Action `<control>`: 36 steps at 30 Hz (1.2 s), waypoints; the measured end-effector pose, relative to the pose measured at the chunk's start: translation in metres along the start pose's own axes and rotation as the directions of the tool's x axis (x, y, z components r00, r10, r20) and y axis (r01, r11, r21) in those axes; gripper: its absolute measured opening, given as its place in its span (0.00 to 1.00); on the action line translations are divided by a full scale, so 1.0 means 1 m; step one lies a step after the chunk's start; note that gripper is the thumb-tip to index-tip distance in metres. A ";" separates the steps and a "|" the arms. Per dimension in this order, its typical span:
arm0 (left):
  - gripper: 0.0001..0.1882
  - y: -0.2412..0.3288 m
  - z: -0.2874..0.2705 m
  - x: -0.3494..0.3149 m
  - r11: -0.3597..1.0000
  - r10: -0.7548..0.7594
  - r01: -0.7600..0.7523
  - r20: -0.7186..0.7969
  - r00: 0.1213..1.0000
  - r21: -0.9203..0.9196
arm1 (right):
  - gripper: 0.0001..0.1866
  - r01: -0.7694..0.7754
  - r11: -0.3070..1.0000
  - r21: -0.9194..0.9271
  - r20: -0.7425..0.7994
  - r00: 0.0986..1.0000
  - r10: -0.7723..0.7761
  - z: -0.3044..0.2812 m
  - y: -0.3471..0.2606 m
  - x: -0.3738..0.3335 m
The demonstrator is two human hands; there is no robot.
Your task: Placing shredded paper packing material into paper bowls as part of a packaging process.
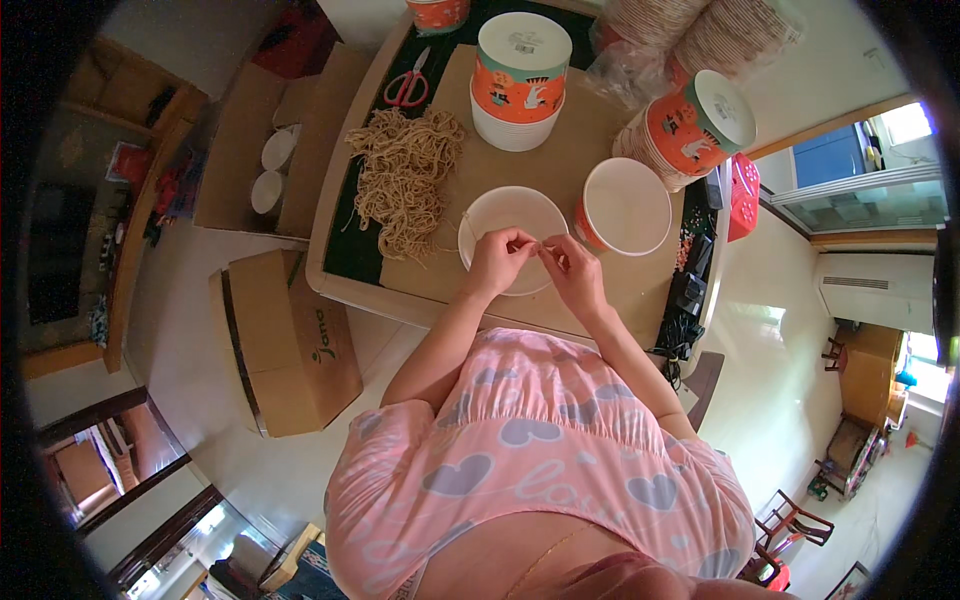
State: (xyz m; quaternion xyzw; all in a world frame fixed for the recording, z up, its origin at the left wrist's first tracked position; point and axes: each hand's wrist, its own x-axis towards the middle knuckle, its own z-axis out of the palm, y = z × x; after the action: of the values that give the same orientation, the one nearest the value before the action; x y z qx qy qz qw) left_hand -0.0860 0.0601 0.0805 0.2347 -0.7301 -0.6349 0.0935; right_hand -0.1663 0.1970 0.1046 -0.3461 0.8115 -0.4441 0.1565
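Note:
Over a white paper bowl (pixel 512 207) near the table's front edge, my two hands meet with fingertips almost touching. My left hand (pixel 497 264) is closed in a pinch, and so is my right hand (pixel 576 277). Whatever lies between the fingers is too small to make out. A thin strand hangs at the bowl's left rim. To the left lies a tangled heap of tan twine (pixel 405 180). Just right of my hands stands an open paper tub (pixel 628 207), white inside with an orange outside.
Scissors (pixel 408 86) with red handles lie behind the twine. Farther back stand a stack of upturned tubs (pixel 520 85) and a tilted stack (pixel 692 130). Black cables and adapters (pixel 685 295) line the right edge. Cardboard boxes (pixel 295 340) stand on the floor at left.

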 end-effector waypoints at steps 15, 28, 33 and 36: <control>0.07 -0.004 0.001 0.001 1.000 0.007 -0.008 -0.035 0.999 -0.030 | 0.05 0.000 1.000 0.015 -0.029 1.000 0.000 0.004 0.005 -0.001; 0.07 -0.002 0.005 0.002 1.000 -0.011 0.011 -0.027 1.000 0.003 | 0.04 0.076 0.995 -0.068 -0.074 0.994 -0.081 0.004 0.006 -0.003; 0.07 -0.006 0.011 -0.004 0.995 0.090 -0.092 -0.057 0.994 -0.033 | 0.04 0.128 0.989 -0.072 -0.101 0.986 -0.135 0.009 0.016 -0.002; 0.07 0.001 0.010 -0.003 0.997 -0.004 0.001 -0.037 0.999 -0.078 | 0.04 0.121 0.992 -0.022 -0.095 0.988 -0.123 0.006 0.018 0.003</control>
State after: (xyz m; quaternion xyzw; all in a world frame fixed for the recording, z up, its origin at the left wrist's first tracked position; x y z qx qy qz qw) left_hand -0.0877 0.0700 0.0799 0.2438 -0.7027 -0.6584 0.1154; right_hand -0.1727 0.1982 0.0869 -0.3744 0.7991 -0.4623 0.0869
